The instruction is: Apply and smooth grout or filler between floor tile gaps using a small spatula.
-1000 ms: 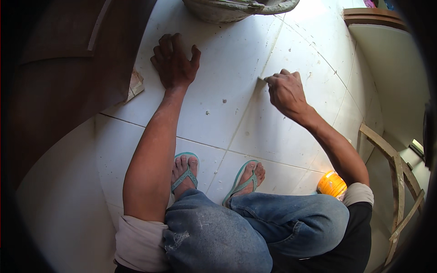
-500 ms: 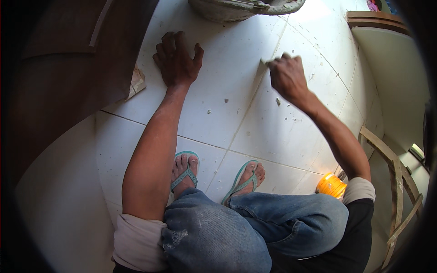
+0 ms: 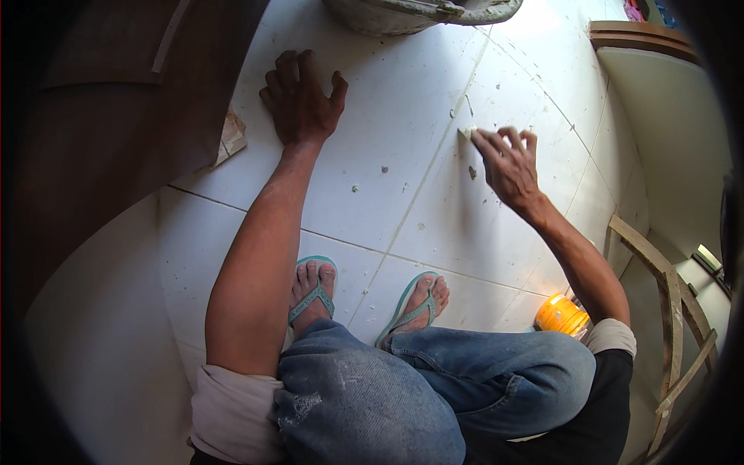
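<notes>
My left hand rests on the white tiled floor with its fingers spread and slightly bent, holding nothing, just right of a dark brown wooden panel. My right hand, farther right and a bit lower, pinches a small pale, flat scraper-like piece at or close above the tiles beside a grout line; its exact kind is unclear. Small crumbs and specks lie on the tiles around both hands.
A mortar-stained bucket stands at the top. A yellow tub sits by my right elbow, near a wooden frame at the right. A brown ledge is at upper right, a broken tile piece by the panel. My sandalled feet are below.
My right hand moved up from its first position, then down and to the right, still pinching the pale piece. More crumbs show on the tiles near it. My left hand stays about in place.
</notes>
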The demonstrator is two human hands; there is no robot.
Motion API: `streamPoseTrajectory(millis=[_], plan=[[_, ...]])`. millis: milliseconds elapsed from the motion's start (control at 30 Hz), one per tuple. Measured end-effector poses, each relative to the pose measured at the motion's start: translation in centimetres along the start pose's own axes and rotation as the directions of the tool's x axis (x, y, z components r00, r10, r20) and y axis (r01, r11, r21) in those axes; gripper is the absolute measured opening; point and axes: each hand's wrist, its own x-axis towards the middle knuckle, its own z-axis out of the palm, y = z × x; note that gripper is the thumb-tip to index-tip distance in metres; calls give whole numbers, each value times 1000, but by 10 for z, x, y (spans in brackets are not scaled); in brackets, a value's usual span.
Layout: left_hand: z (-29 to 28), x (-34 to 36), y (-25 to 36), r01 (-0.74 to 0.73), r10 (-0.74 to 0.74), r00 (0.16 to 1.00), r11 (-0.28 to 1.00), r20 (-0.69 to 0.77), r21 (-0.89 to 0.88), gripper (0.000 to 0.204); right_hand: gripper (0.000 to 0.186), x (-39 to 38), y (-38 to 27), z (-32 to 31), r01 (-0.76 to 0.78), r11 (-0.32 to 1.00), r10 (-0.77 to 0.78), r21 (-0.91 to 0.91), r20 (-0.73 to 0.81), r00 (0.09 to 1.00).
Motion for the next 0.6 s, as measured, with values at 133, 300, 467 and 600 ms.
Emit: streamPoseTrajectory(millis=[133, 300, 467, 600], plan=[[2, 1, -2, -11, 11, 1000, 1000, 6, 12, 54, 31, 65, 24, -14, -212, 977, 210, -7, -107, 972], [6, -1, 1, 18, -18, 998, 1000, 58, 8, 59, 25, 89, 21, 1, -290, 955, 283, 67, 101, 954], [2, -1, -2, -3, 3, 1000, 1000, 4, -3, 53, 19, 38, -70, -26, -148, 956, 110, 253, 159, 981], [2, -1, -1, 3, -3, 1000, 1000, 11, -9, 53, 20, 47, -39, -29, -263, 954, 239, 146, 159, 958]])
